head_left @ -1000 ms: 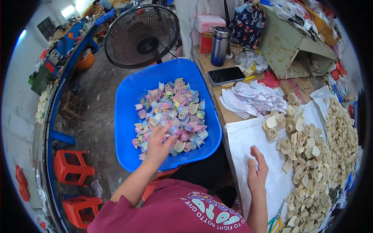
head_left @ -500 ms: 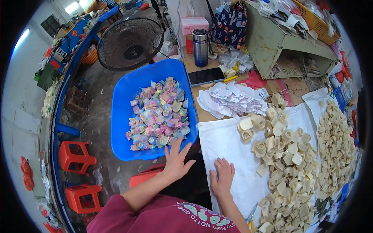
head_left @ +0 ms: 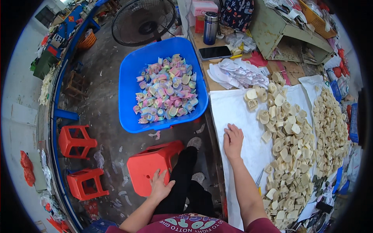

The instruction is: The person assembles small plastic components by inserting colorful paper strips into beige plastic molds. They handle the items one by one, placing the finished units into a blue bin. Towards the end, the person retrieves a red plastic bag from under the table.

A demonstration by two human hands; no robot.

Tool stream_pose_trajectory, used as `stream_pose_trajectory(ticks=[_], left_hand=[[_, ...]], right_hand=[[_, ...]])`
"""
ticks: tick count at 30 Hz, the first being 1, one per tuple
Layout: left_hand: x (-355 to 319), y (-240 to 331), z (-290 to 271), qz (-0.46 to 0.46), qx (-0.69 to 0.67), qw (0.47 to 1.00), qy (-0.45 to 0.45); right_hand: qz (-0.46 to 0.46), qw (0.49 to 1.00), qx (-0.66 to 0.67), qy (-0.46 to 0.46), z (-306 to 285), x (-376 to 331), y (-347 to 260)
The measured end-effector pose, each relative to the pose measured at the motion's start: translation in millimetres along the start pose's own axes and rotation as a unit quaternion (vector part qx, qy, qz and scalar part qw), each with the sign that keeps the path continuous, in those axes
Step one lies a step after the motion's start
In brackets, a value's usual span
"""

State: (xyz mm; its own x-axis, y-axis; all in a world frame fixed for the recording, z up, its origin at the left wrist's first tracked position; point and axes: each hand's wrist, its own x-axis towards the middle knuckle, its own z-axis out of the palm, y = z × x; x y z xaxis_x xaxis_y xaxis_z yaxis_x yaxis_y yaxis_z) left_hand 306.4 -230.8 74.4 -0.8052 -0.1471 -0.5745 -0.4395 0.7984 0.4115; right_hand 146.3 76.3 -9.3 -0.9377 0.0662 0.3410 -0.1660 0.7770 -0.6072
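My left hand (head_left: 160, 187) is at the near edge of a red plastic stool (head_left: 142, 169), fingers apart and nothing in them. Whether it touches the seat is hard to tell. On a white cloth (head_left: 222, 110) over the table rests my right hand (head_left: 233, 141), its fingers loosely bent and slightly apart, holding nothing. To its right lies a heap of small cream-coloured moulded pieces (head_left: 289, 143). Beyond both hands stands a blue plastic tub (head_left: 126, 93) with many pastel, multicoloured pieces (head_left: 167, 87) inside. A tool with a yellow handle (head_left: 259, 190) lies partly hidden beside my right forearm.
White cut pieces (head_left: 237, 73), a phone (head_left: 215, 53) and a steel-blue flask (head_left: 210, 29) occupy the table's far end. A fan (head_left: 143, 23) stands behind the tub. More red stools (head_left: 77, 141) line the left. A second cream heap (head_left: 330, 132) lies far right.
My left hand has drawn back from the tub's near rim, down to the stool. The view has shifted, showing more of the stool and my legs. My right hand stays on the cloth.
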Motion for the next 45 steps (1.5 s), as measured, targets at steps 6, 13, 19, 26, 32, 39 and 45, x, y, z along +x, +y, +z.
stream_pose_trajectory(ticks=[6,13,19,26,32,39,45], left_hand=[[5.8,-13.5,7.1,0.052,-0.049,0.997,0.016],[44.7,-29.0,10.3,0.127,-0.102,0.987,-0.011],[94.7,-89.7,21.7,0.133,-0.101,0.984,-0.059],[215.8,-150.5,96.2,0.149,-0.063,0.985,-0.065],[315.0,-136.3,168.5,0.241,0.04,0.968,-0.057],[395.6,-126.2,224.1,0.344,0.141,0.925,-0.084],[404.6,-31.7,238.6,0.573,-0.026,0.819,0.004]], right_hand=[[-0.004,1.0,0.003,0.011,6.2,-2.4,-2.7],[-0.002,1.0,-0.019,0.011,3.8,-3.6,-1.4],[0.016,0.996,-0.044,0.079,26.1,-27.0,-53.0],[0.094,0.969,0.055,-0.222,174.9,-186.5,-22.5],[0.205,0.955,-0.171,-0.129,246.1,-197.9,215.3],[0.125,0.955,-0.26,0.062,233.6,-23.5,271.1],[0.083,0.959,-0.259,-0.077,252.3,-47.7,238.6]])
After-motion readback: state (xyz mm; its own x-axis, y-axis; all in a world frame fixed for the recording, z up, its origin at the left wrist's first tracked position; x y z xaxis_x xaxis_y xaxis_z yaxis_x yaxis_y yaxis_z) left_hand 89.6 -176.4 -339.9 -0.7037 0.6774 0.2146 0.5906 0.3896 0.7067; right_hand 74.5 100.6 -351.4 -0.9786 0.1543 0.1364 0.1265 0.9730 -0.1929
